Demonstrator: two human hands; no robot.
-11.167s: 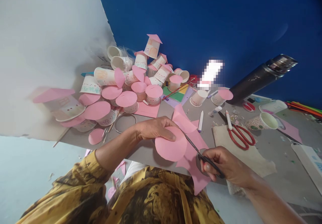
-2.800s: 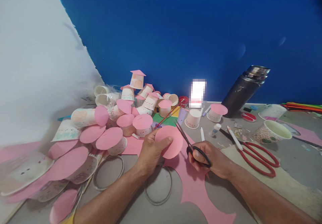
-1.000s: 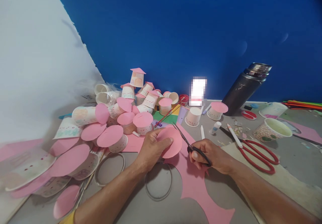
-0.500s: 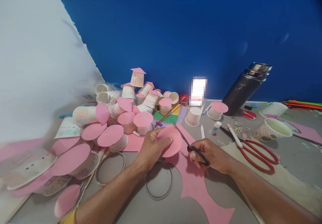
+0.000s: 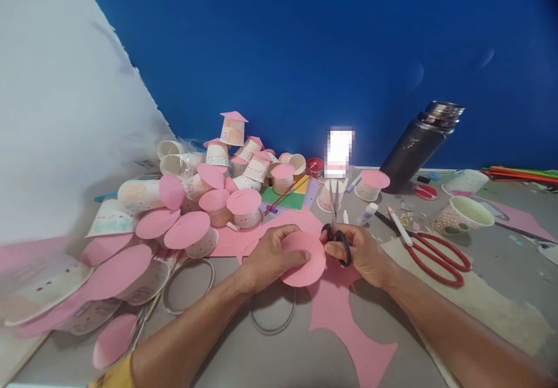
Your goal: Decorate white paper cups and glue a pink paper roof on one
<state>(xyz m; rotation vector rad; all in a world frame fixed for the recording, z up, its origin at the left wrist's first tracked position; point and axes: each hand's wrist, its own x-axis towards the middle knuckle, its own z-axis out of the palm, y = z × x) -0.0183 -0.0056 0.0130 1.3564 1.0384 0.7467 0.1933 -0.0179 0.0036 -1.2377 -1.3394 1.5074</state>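
Between thumb and fingers, my left hand (image 5: 272, 257) holds a round pink paper disc (image 5: 307, 269). Black-handled scissors (image 5: 333, 216) are in my right hand (image 5: 364, 254), thumb and fingers at the loops, blades pointing away from me and slightly apart. The right hand is close beside the disc's right edge, and the blades are clear of the paper. Under both hands lies a pink paper sheet (image 5: 337, 315) with curved cut-outs along its edges. A thin ring (image 5: 272, 331) lies on the table just below the disc, partly hidden by it.
Paper cups with pink paper tops (image 5: 244, 207) are heaped at the left. A second ring (image 5: 211, 271) lies near them. At the right are red-handled scissors (image 5: 462, 277), a marker (image 5: 399, 225), a glue bottle (image 5: 369, 212), a patterned cup (image 5: 449, 219) and a leaning black flask (image 5: 410, 149).
The scissors have turned from pointing left across the disc to pointing straight away. My left hand has brought the disc slightly right and down, nearer the right hand.
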